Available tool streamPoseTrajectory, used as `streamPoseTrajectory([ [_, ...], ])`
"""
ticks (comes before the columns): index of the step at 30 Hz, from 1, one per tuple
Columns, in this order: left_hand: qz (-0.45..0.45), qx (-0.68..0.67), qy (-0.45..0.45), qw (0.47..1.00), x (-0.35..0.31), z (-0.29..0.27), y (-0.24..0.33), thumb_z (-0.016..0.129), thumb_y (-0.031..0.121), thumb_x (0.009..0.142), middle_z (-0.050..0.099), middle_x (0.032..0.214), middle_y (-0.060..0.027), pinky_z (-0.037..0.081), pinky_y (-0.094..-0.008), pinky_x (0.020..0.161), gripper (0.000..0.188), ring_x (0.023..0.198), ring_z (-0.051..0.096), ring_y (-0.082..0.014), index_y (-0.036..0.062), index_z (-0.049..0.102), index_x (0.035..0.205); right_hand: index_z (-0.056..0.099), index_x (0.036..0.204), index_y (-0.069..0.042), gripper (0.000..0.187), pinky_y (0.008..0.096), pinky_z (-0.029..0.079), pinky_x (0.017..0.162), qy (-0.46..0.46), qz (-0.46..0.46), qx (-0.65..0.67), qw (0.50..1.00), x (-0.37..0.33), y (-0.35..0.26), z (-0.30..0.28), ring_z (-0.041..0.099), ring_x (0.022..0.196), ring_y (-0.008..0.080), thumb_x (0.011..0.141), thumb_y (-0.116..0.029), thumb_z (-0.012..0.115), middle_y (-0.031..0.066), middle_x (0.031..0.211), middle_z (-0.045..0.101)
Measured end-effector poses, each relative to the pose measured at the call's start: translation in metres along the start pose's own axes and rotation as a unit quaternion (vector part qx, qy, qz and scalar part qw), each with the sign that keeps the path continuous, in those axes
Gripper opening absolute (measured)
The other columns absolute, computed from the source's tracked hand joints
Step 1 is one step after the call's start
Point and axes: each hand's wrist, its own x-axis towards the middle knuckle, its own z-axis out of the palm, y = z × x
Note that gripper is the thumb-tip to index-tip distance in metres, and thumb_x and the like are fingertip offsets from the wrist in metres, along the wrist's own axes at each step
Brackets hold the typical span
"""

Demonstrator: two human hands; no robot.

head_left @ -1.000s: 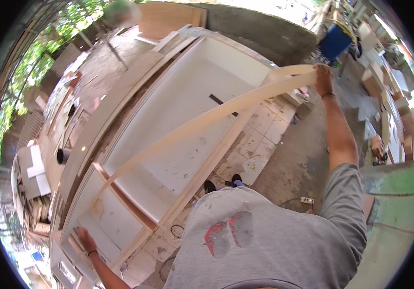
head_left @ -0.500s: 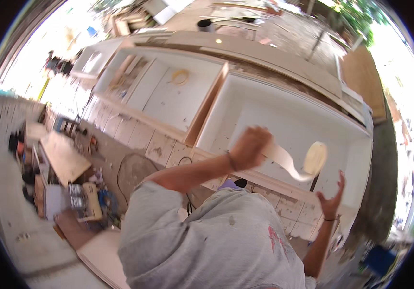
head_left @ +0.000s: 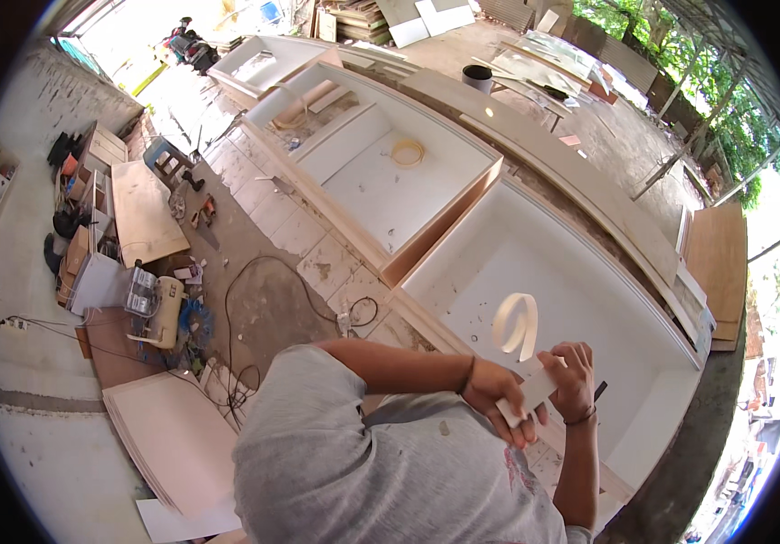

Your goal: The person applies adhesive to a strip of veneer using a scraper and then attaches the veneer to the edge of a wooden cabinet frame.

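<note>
Gripping the pale edging strip (head_left: pixel 524 363) at lower right of the frame, the left hand (head_left: pixel 497 396) and right hand (head_left: pixel 573 381) both close on its flat end, its curled end looping up above them.

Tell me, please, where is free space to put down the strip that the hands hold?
The white floor of the big cabinet box around the curled strip is bare. The next box is bare beside the yellow coil. The floor left, around the cables and tools, is crowded.

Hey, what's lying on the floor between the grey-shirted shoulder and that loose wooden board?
In the head view, black cables trail across the bare floor between the shoulder and the wooden board.
</note>
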Motion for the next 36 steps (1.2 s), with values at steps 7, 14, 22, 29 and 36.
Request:
streamPoseTrajectory([
  [7, 0.354, -0.127, -0.080, 0.923, 0.048, 0.028, 0.041, 0.053, 0.017, 0.093, 0.045, 0.070, -0.0012, 0.051, -0.0319, 0.065, 0.011, 0.063, 0.054, -0.0162, 0.0071, 0.051, 0.098, 0.065, 0.106, 0.001, 0.033, 0.0263, 0.052, 0.070, 0.169, 0.328, 0.376, 0.850, -0.045, 0.016, 0.034, 0.061, 0.080, 0.0091, 0.083, -0.021, 0.070, -0.0009, 0.089, 0.068],
  [14, 0.530, 0.430, 0.188, 0.707, 0.055, -0.007, 0.092, 0.050, 0.009, 0.101, 0.056, 0.080, -0.0023, 0.046, -0.0251, 0.064, 0.012, 0.071, 0.054, -0.0092, 0.0026, 0.052, 0.111, 0.058, 0.120, -0.003, 0.049, 0.0386, 0.054, 0.074, 0.118, 0.392, 0.138, 0.902, -0.041, -0.017, 0.023, 0.066, 0.082, 0.0327, 0.074, -0.010, 0.073, 0.0176, 0.097, 0.066],
  [22, 0.323, 0.756, 0.204, 0.531, 0.081, -0.046, 0.080, 0.056, 0.006, 0.091, 0.063, 0.087, -0.0168, 0.050, -0.0399, 0.073, 0.012, 0.081, 0.064, -0.0331, 0.0030, 0.059, 0.103, 0.057, 0.128, -0.006, 0.054, 0.0419, 0.053, 0.080, 0.034, 0.410, 0.033, 0.911, -0.059, -0.048, -0.014, 0.063, 0.098, 0.0328, 0.074, -0.007, 0.063, 0.0125, 0.107, 0.064],
  [29, -0.148, 0.552, 0.045, 0.819, 0.080, -0.058, 0.046, 0.050, 0.026, 0.102, 0.065, 0.078, -0.0095, 0.053, -0.0336, 0.068, 0.028, 0.073, 0.066, -0.0190, 0.0004, 0.061, 0.098, 0.070, 0.089, -0.009, 0.014, 0.0445, 0.050, 0.070, -0.067, 0.400, 0.076, 0.911, -0.059, -0.050, -0.034, 0.066, 0.080, 0.0325, 0.077, -0.015, 0.064, 0.0098, 0.084, 0.069],
  [36, -0.277, 0.276, -0.102, 0.915, 0.076, -0.053, 0.026, 0.037, 0.048, 0.105, 0.051, 0.066, -0.0023, 0.047, -0.0285, 0.055, 0.049, 0.055, 0.051, -0.0122, 0.0064, 0.053, 0.086, 0.066, 0.077, -0.009, 0.023, 0.0451, 0.049, 0.062, -0.207, 0.276, 0.054, 0.937, -0.047, -0.031, -0.055, 0.064, 0.069, 0.0343, 0.073, -0.031, 0.070, 0.0125, 0.070, 0.064],
])
